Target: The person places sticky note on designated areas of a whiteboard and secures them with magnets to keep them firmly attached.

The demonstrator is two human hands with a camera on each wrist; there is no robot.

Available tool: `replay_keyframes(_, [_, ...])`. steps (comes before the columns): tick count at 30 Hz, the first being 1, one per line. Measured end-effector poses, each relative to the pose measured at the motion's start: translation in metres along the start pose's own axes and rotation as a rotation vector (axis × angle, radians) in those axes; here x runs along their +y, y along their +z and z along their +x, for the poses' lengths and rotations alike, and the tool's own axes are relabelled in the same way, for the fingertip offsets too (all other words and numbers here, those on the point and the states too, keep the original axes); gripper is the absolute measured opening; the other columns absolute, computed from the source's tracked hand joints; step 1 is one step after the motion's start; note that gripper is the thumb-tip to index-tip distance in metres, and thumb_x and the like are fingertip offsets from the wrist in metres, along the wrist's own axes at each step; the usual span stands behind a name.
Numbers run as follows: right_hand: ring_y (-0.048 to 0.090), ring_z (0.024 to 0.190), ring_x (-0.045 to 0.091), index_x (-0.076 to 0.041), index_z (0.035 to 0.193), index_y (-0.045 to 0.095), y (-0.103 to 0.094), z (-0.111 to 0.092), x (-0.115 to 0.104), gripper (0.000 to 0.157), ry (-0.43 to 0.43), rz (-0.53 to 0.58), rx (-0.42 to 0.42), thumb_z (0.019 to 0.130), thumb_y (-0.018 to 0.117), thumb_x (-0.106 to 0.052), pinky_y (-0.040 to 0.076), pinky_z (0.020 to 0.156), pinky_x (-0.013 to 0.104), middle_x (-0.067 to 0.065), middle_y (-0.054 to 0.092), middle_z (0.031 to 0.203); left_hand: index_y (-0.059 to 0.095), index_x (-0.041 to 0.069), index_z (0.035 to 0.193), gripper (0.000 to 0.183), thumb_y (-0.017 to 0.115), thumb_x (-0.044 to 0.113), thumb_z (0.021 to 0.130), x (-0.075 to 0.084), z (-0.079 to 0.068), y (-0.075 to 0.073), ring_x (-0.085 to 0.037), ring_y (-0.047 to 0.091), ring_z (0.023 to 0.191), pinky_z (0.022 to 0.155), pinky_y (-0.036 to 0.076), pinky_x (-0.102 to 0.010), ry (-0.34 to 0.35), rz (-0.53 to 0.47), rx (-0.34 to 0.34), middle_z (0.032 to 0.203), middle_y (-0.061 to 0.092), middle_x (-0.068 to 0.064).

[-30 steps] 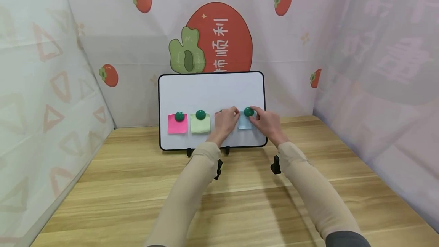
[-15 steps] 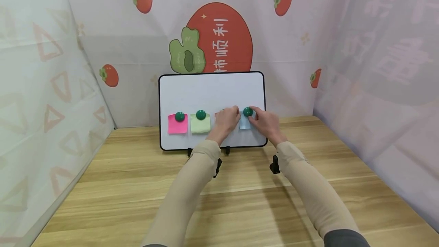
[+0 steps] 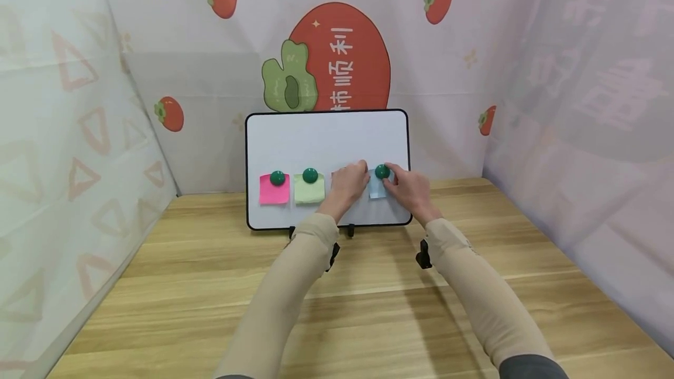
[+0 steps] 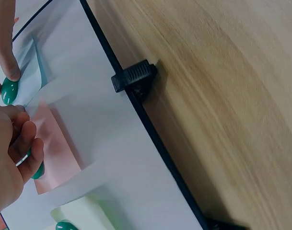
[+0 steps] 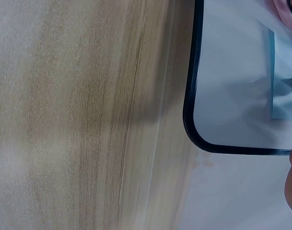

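Note:
My right hand (image 3: 412, 189) pinches a round green magnet (image 3: 382, 171) between thumb and index finger, over the top of a light blue sticky note (image 3: 377, 188) on the whiteboard (image 3: 326, 139). Just to its left, my left hand (image 3: 344, 189) has curled fingers, and its thumb and index fingertips pinch the blue note's upper left edge. Behind that hand lies a salmon sticky note (image 4: 54, 148) with a green magnet, mostly covered by the fingers. The right wrist view catches only the lower part of the blue note and bits of fingers at its right edge.
Further left on the board are a pale green note (image 3: 309, 193) and a hot pink note (image 3: 274, 193), each under a green magnet. Black stand feet (image 4: 135, 76) hold the board's lower edge on the wooden table (image 3: 368, 320). A printed cloth (image 3: 447, 75) hangs behind.
Both hands keep their places at the blue note. Against the board, the right hand and its magnet have shifted very slightly left. The head view has moved a little.

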State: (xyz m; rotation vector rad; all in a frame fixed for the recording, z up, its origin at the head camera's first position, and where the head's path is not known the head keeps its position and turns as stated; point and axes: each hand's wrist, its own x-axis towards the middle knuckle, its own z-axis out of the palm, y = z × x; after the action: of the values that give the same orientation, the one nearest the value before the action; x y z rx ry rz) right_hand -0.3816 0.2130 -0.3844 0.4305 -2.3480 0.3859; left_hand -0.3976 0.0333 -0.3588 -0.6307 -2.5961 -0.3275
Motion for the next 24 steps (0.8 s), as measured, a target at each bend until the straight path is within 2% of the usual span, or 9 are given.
replay_keyframes(9, [0.040,0.044,0.012,-0.007,0.124,0.066,0.011,-0.001,0.001,0.040,-0.032,0.033,0.055,0.086,0.075,-0.016,0.029,0.043,0.025,0.006,0.061,0.060,0.063,0.010,0.119,0.023,0.057,0.023,0.101,-0.008,-0.004,-0.005,-0.018,0.065,0.067,0.059,0.054,-0.032,-0.008,0.013,-0.036,0.096,0.075,-0.008])
replay_keyframes(12, [0.044,0.049,0.015,-0.007,0.127,0.064,0.009,-0.003,0.002,0.042,-0.019,0.047,0.037,0.088,0.073,-0.015,0.032,0.046,0.026,0.006,0.060,0.063,0.060,0.011,0.125,0.028,0.056,0.025,0.101,-0.014,-0.006,-0.008,-0.017,0.064,0.069,0.060,0.054,-0.032,-0.018,-0.016,-0.071,0.098,0.075,-0.007])
replay_keyframes(16, [0.050,0.058,0.019,-0.005,0.133,0.060,0.004,-0.007,0.003,0.045,0.008,0.058,0.007,0.091,0.071,-0.016,0.036,0.050,0.028,0.008,0.061,0.072,0.060,0.009,0.125,0.029,0.055,0.028,0.102,-0.027,-0.015,-0.012,-0.015,0.062,0.067,0.056,0.049,-0.026,0.034,-0.055,-0.086,0.099,0.074,-0.006])
replay_keyframes(19, [0.053,0.064,0.021,-0.004,0.133,0.060,0.003,-0.011,0.004,0.044,-0.006,0.067,0.024,0.091,0.070,-0.015,0.041,0.053,0.030,0.010,0.062,0.082,0.062,0.009,0.122,0.028,0.058,0.028,0.101,-0.038,-0.025,-0.013,-0.012,0.062,0.066,0.053,0.045,-0.022,0.078,-0.053,-0.069,0.098,0.074,-0.004])
replay_keyframes(24, [0.061,0.081,0.025,-0.004,0.131,0.061,0.005,-0.018,0.001,0.043,-0.019,0.104,0.029,0.092,0.070,-0.018,0.052,0.065,0.036,0.013,0.062,0.099,0.063,0.010,0.122,0.029,0.062,0.027,0.099,-0.055,-0.045,-0.018,-0.012,0.059,0.068,0.055,0.046,-0.023,0.046,-0.098,-0.008,0.091,0.068,-0.003])
